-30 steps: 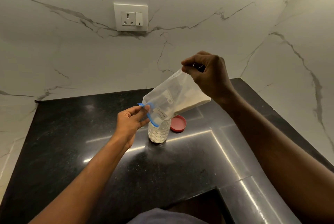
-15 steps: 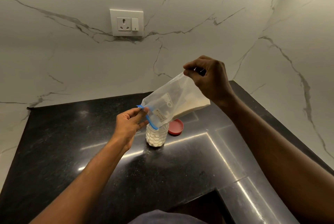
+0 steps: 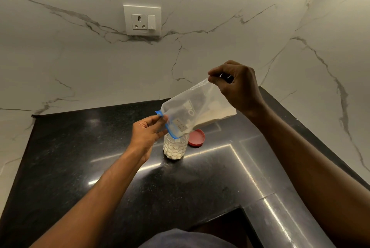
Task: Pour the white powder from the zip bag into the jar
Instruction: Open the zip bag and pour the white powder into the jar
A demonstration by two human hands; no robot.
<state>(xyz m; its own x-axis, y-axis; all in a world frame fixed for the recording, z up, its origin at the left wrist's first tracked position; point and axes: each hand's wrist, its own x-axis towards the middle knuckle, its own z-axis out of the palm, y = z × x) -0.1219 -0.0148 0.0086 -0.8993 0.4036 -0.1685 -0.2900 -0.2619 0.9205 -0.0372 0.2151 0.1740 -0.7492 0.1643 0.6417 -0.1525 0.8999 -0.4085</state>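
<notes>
A clear zip bag (image 3: pixel 192 109) with a blue zip strip hangs tilted, its open mouth down over a small textured glass jar (image 3: pixel 175 148). The jar stands upright on the black counter (image 3: pixel 80 157) and holds white powder almost to its top. My left hand (image 3: pixel 147 132) pinches the bag's blue mouth edge just left of the jar. My right hand (image 3: pixel 235 85) pinches the bag's raised bottom corner, higher and to the right. White powder still lies in the lower fold of the bag.
A red jar lid (image 3: pixel 197 137) lies flat on the counter just right of the jar. Marble walls close the back and right sides, with a socket plate (image 3: pixel 142 20) on the back wall. The counter's inner corner edge (image 3: pixel 240 206) is near me.
The bag and both hands keep nearly the same pose over the jar. The view has shifted slightly, so everything sits a little lower in frame.
</notes>
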